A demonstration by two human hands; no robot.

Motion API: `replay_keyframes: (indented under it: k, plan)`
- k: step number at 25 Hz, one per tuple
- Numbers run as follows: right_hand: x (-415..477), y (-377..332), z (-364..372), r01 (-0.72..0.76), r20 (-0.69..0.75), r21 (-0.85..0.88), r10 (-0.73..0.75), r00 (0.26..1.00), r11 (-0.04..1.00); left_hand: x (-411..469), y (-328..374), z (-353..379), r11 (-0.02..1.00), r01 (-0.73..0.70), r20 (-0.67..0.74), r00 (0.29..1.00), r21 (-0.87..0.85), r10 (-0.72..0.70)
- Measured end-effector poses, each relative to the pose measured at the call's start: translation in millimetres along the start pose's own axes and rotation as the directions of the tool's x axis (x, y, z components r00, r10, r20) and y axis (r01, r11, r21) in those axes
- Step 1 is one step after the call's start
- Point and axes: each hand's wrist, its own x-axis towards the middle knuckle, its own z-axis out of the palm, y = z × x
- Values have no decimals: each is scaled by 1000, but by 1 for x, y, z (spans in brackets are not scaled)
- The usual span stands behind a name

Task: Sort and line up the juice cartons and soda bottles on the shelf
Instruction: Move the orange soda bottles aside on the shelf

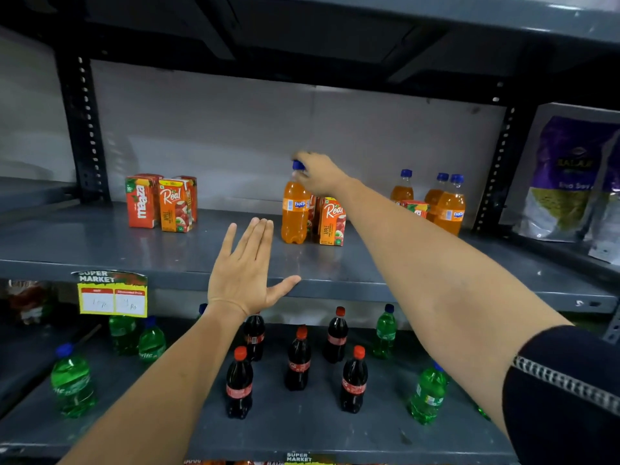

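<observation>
On the grey middle shelf (100, 250), an orange soda bottle (294, 213) stands upright mid-shelf. My right hand (318, 174) grips its blue cap and neck from above. An apple juice carton (331, 221) stands right beside that bottle, with more cartons partly hidden behind. At the left stands a group of juice cartons (161, 203), mango and apple. Three more orange soda bottles (448, 204) stand at the right, with a small carton (415, 208) among them. My left hand (246, 270) hovers flat and empty over the shelf's front edge, fingers together, thumb out.
The lower shelf (302, 434) holds several cola bottles (298, 359) and green soda bottles (72, 380). A yellow price tag (112, 295) hangs on the shelf edge. Snack bags (567, 182) fill the bay on the right, past a black upright post (496, 166).
</observation>
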Motion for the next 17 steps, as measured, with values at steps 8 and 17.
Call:
replay_keyframes:
  k: [8, 17]
  plan:
    - [-31, 14, -37, 2, -86, 77, 4, 996, 997, -3, 1, -5, 999, 10, -2, 1000, -42, -10]
    - [-75, 116, -94, -101, -144, -11, 98, 985, 995, 27, 147, -20, 984, -99, -30, 995, -148, 96]
